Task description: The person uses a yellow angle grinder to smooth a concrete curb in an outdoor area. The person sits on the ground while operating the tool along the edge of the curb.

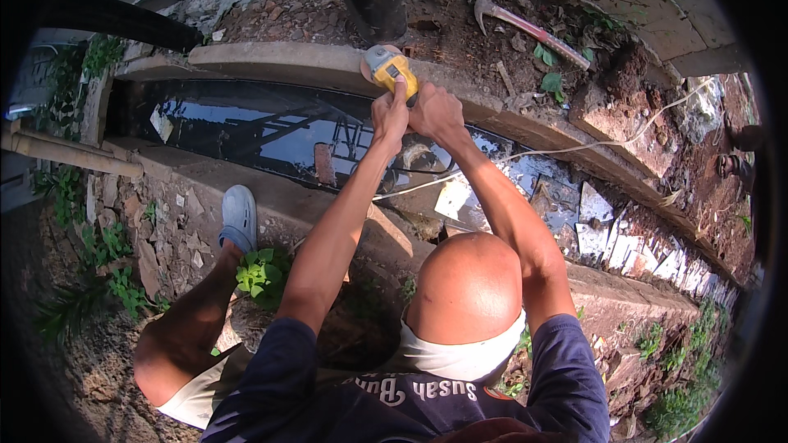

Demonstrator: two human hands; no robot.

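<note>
Both my arms reach forward over a water-filled ditch (246, 127). A yellow angle grinder (399, 72) with a grey head and a round disc is held at the ditch's far concrete edge (279, 56). My left hand (391, 120) is closed on its body, the thumb lying along the top. My right hand (437, 112) is closed round its rear end, which the fingers mostly hide. The disc sits by the concrete edge, just in front of a thick black pole (369, 0); whether it touches the concrete, I cannot tell.
A claw hammer (529, 29) lies on the soil beyond the far edge. A pale cord (566, 148) crosses the ditch. Broken white tiles (632, 250) lie at the right. My shoe (239, 215) rests on the near edge, beside a leafy plant (263, 276).
</note>
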